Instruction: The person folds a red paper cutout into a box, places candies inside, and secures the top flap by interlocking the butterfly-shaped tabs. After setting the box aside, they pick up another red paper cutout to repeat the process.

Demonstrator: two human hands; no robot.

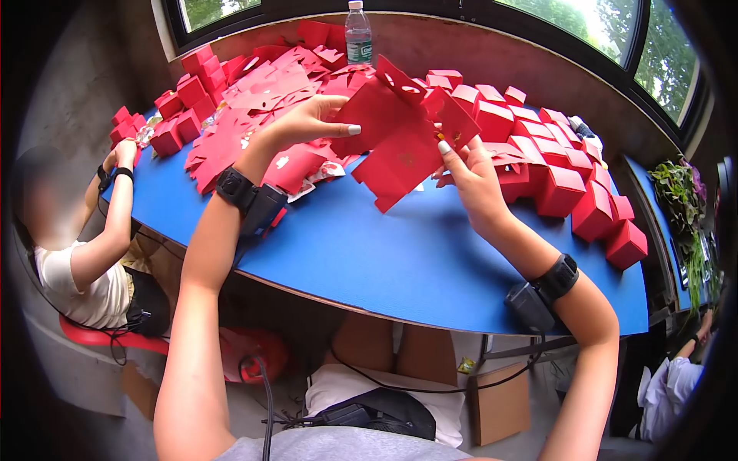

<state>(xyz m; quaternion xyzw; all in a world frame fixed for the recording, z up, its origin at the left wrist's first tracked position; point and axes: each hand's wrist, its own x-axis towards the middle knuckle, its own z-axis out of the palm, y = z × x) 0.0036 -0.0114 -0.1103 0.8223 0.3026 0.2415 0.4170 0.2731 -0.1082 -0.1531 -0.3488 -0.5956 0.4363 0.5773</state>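
Note:
A flat, partly creased red cardboard box blank point(393, 150) is held up above the blue table, its flaps spread out. My left hand point(317, 121) grips its left edge, thumb in front and fingers partly hidden behind. On the other side, my right hand point(475, 175) pinches a flap between thumb and fingers. A small gold detail shows near the right thumb; I cannot make out what it is. Below my left hand lies another red blank point(290, 169) with crumpled white-and-red wrappers point(327, 170) beside it.
A heap of flat red blanks point(261, 96) covers the back left of the blue table point(400, 253). Folded red boxes point(560, 192) fill its right side, more point(192, 91) at far left. A water bottle point(358, 34) stands behind. One person point(92, 261) works at left, another point(669, 392) at right.

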